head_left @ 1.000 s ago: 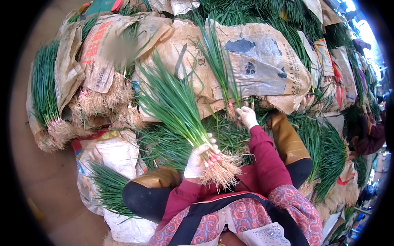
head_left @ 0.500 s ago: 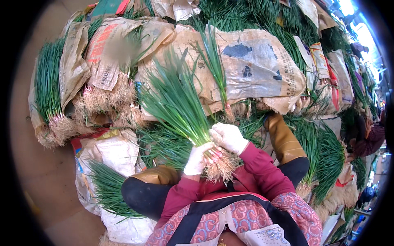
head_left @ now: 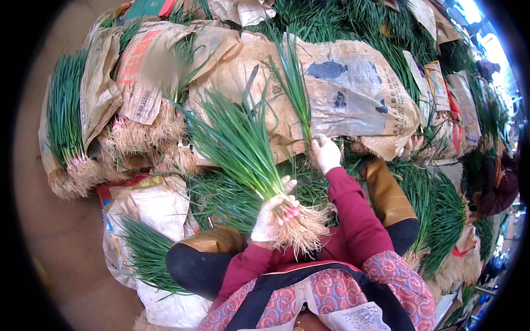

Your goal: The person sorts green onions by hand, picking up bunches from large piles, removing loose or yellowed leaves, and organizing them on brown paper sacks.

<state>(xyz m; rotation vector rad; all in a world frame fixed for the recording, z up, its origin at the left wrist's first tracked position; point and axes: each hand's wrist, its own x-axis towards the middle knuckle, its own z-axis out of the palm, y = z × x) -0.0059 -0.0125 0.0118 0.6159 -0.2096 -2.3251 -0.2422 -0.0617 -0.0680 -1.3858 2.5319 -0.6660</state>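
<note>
A thick bunch of spring onions point(head_left: 237, 149) with pinkish bulbs and long pale roots is in my left hand point(head_left: 270, 218). The gloved fingers wrap round it just above the roots, and its green leaves fan up and to the left. Beyond it, a smaller bunch of spring onions point(head_left: 298, 99) lies across a sack. My right hand point(head_left: 327, 153), also in a white glove, is closed at the lower end of this smaller bunch. Its root end is mostly hidden by the hand.
A brown woven sack point(head_left: 359, 71) covers a heap in front of me. To its left stand rooted bundles point(head_left: 69, 121) wrapped in sacks. Loose green leaves point(head_left: 221, 198) lie between my knees. A white sack point(head_left: 160, 201) and more onions point(head_left: 146, 248) lie by my left knee.
My right hand has left the thick bunch and reached forward and right to the smaller bunch on the sack. The thick bunch stays in my left hand.
</note>
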